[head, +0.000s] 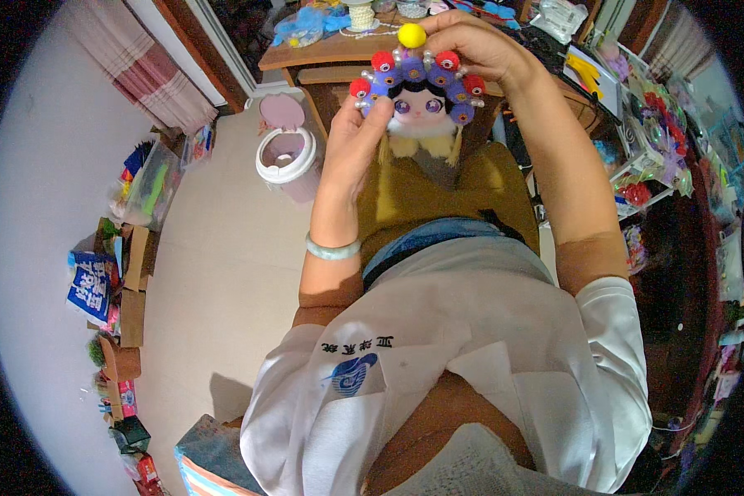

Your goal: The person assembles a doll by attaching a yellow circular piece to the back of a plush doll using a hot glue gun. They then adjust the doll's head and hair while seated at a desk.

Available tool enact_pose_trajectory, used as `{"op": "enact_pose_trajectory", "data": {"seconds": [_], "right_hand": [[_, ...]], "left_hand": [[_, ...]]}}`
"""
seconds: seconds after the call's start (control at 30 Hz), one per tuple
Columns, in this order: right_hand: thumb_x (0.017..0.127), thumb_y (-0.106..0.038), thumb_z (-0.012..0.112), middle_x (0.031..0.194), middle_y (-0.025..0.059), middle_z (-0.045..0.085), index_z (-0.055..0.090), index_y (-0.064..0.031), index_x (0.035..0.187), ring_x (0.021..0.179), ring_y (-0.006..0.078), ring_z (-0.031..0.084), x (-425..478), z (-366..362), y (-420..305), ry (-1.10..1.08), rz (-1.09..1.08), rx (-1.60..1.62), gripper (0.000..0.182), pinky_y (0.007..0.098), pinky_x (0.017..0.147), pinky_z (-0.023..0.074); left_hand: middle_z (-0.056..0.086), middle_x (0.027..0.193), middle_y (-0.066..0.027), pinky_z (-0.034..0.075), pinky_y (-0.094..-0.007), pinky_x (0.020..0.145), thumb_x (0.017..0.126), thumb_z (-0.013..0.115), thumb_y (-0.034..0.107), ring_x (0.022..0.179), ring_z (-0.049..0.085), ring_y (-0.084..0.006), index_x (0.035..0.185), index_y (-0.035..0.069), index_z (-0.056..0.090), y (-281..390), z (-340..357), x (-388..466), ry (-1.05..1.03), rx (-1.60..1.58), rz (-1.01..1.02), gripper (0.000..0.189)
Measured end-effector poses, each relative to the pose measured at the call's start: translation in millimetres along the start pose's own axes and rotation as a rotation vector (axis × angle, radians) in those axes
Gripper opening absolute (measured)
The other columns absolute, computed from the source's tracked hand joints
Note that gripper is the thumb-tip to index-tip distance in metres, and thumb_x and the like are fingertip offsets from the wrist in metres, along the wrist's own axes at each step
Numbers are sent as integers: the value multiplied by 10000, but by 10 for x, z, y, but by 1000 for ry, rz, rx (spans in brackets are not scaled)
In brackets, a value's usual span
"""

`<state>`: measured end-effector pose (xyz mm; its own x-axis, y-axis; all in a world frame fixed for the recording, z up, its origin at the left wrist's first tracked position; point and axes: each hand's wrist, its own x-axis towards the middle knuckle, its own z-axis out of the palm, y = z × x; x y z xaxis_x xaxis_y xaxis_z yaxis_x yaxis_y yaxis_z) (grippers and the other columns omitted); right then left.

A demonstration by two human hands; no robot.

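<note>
A small plush doll with large purple eyes faces up, held above my lap. Its purple flower headdress carries red pompoms and white beads. A white fluffy collar and pale yellow tassels hang below the face. My left hand grips the doll's left edge, thumb over the front of the headdress. At the top, my right hand pinches at a yellow ball; the fingertips are partly hidden behind it.
A wooden desk ahead holds a bead spool and blue material. Yellow-handled tools lie at the right. A lidded bin stands on the floor at left. Boxes line the wall; crowded shelves stand at right.
</note>
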<state>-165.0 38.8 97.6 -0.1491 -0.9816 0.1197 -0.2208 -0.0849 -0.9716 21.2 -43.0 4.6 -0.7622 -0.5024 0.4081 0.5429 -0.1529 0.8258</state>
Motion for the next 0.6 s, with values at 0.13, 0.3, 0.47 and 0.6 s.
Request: {"op": "enact_pose_trajectory", "data": {"seconds": [0.13, 0.3, 0.47, 0.6], "right_hand": [[698, -33, 551, 826, 37, 631, 607, 6, 981, 659, 66, 581, 11, 46, 2, 25, 12, -57, 291, 184, 582, 473], [738, -73, 566, 887, 45, 633, 605, 2, 993, 786, 90, 586, 20, 65, 71, 57, -11, -198, 268, 212, 722, 465], [786, -119, 575, 910, 42, 633, 604, -7, 999, 835, 97, 584, 29, 23, 174, -137, -9, -98, 242, 221, 761, 459], [806, -154, 581, 892, 20, 627, 597, -16, 1008, 784, 74, 573, 48, 25, 281, -112, 9, -32, 246, 203, 712, 461]], "left_hand": [[551, 1042, -17, 379, -251, 845, 854, 572, 237, 928, 498, -97, 1142, 22, 493, -24, -15, 20, 52, -6, -37, 368], [562, 952, -10, 405, -220, 762, 849, 582, 226, 854, 496, -72, 1036, 33, 532, 9, 29, 20, 134, 52, 105, 273], [565, 845, 5, 399, -186, 675, 847, 585, 200, 758, 486, -46, 924, 46, 553, -50, -31, 44, 173, 70, 147, 175], [574, 854, -10, 407, -194, 679, 866, 554, 226, 755, 499, -54, 928, 37, 554, -45, -49, 56, 171, 2, 42, 199]]}}
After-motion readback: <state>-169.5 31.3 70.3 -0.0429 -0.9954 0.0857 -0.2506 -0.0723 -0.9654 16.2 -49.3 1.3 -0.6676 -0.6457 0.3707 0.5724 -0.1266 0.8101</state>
